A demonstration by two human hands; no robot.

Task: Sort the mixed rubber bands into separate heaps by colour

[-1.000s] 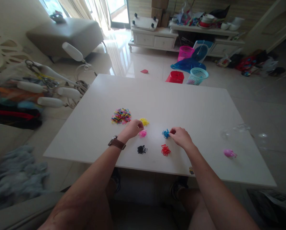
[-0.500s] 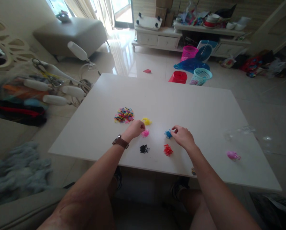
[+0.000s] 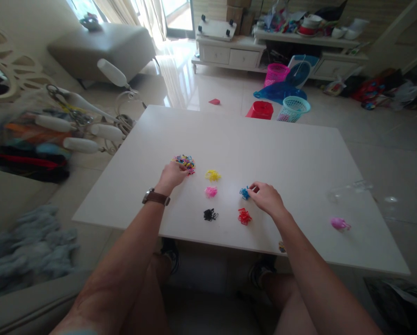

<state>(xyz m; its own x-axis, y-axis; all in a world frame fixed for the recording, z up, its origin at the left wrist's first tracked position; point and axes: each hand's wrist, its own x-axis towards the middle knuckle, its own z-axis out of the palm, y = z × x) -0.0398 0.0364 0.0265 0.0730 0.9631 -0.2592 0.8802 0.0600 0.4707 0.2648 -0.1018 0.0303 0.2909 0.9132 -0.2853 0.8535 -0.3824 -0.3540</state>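
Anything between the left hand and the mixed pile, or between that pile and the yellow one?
Nothing visible: the left hand is at the mixed pile, partly covering it, and only tabletop separates it from the yellow pile.

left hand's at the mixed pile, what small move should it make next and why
I'd probably have the left hand pinch one colour from the mixed pile: it is right at that pile, where several colours lie jumbled, while the yellow pile and pink pile nearby each look single-coloured.
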